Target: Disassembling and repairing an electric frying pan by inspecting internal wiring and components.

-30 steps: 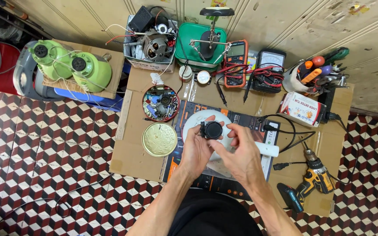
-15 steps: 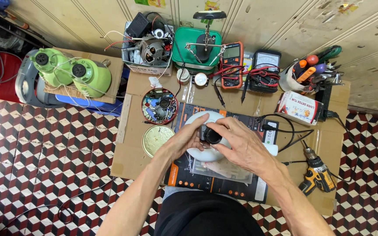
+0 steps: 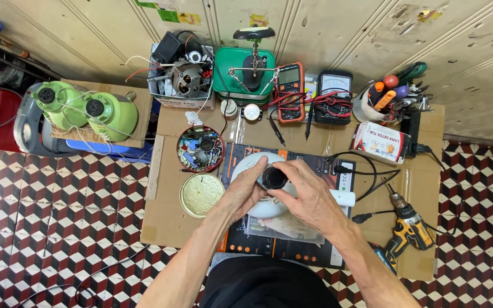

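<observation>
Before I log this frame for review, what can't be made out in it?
Head view:
- White round housing: mostly covered by left hand and right hand.
- Black centre part: grip on it unclear, fingers overlap.
- Round tin: contents too small.
- Cordless drill: handle partly hidden by the arm.

white housing (image 3: 245,166), black coupler (image 3: 273,178), yellow drill (image 3: 408,231), green bases (image 3: 89,110)

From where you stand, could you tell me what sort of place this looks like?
Probably a small appliance-repair bench set low on a tiled floor: two multimeters, a cordless drill and a tin of loose parts surround the white appliance both hands hold.
</observation>
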